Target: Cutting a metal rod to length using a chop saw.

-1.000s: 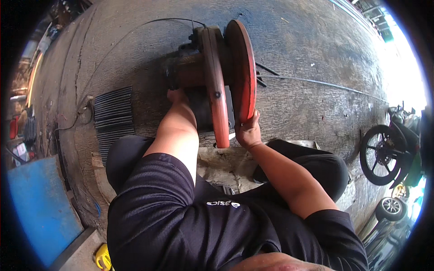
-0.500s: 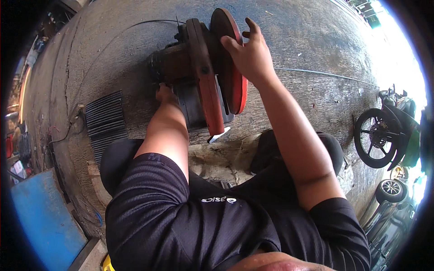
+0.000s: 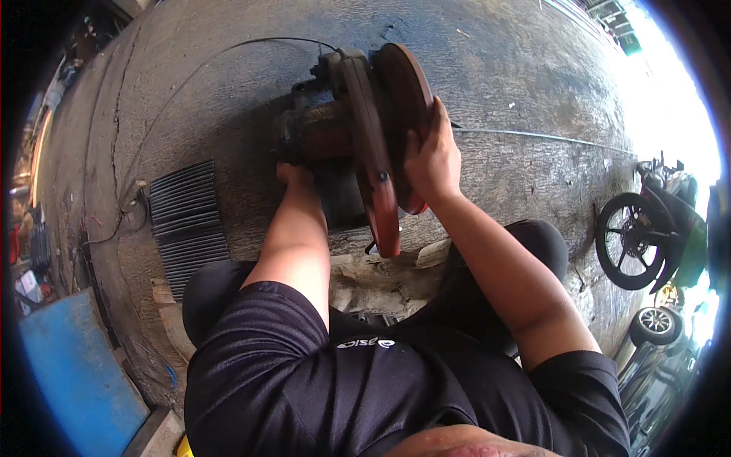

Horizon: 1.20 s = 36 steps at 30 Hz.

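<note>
The right hand [image 3: 435, 164] is laid against the outer rim of the red disc [image 3: 403, 72], the right-hand round part of the machine [image 3: 312, 126]; its fingers are extended and its thumb is spread apart from them. The left hand [image 3: 295, 174] is at the machine's lower left side, below the cylindrical body, with fingers bent; the machine's shadow obscures the contact, and whether it grasps anything cannot be told. The machine stands on the floor [image 3: 525, 68] in front of the seated person, a reddish curved guard [image 3: 371, 137] upright just left of the disc. A thin dark cable [image 3: 228, 47] arcs out from the machine's top toward the left. Left of the machine, well apart, dark rods [image 3: 190, 217] lie side by side. Nearer the person than the machine is a crumpled brown sheet [image 3: 381, 282]. A slender rod [image 3: 548, 137] extends to the machine's right; farther right is a motorcycle [image 3: 647, 236]. A blue panel [image 3: 84, 373] lies far to the machine's lower left.
</note>
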Tool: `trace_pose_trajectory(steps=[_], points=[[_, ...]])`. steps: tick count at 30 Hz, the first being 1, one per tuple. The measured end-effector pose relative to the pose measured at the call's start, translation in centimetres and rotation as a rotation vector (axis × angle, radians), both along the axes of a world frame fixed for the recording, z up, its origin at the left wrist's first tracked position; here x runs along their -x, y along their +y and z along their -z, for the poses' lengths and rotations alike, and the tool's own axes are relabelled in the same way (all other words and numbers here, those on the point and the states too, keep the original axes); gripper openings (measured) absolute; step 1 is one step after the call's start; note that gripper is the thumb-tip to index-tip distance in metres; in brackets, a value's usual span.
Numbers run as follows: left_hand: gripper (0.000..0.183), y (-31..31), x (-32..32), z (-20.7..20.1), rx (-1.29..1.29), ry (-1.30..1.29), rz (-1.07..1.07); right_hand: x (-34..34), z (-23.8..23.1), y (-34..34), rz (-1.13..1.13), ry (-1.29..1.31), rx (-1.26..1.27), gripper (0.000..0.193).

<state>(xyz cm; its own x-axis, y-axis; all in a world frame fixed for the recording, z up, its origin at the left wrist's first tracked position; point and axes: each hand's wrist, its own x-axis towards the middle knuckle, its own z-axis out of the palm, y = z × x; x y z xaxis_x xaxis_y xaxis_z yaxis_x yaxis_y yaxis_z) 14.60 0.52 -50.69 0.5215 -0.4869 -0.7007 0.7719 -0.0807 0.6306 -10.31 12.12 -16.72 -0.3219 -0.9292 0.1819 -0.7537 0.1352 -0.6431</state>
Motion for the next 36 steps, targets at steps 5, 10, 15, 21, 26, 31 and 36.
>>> trace_pose_trajectory(steps=[5, 10, 15, 21, 26, 31, 36], points=[[0.034, -0.1, -0.9, 4.4, 0.095, -0.438, 0.331, 0.1, 1.2, 0.5, -0.022, -0.012, 0.090, 0.063], [0.037, 0.3, -0.6, 3.4, 0.331, -0.204, 0.357, 0.0, 1.5, 0.6, -0.049, 0.143, 0.134, 0.061], [0.038, 0.7, 1.1, -5.4, 0.284, 0.402, -0.064, -0.4, 1.8, 0.9, -0.020, 0.120, 0.129, 0.062], [0.030, 1.5, 1.0, -8.5, -0.151, -0.297, 0.299, -0.3, 2.1, 1.1, -0.010, 0.123, 0.143, 0.061], [0.033, 0.2, 0.5, -1.9, -0.036, -0.371, 0.258, -0.2, 2.0, 0.9, -0.011, 0.056, 0.119, 0.061], [0.032, 0.7, -0.3, -1.7, -0.311, -0.918, 0.653, 0.0, 1.7, 0.9, -0.064, 0.046, 0.231, 0.061], [0.033, 1.6, -0.8, -6.7, -0.720, -1.679, 1.577, 0.3, 2.1, 0.6, -0.025, 0.002, 0.232, 0.059]])
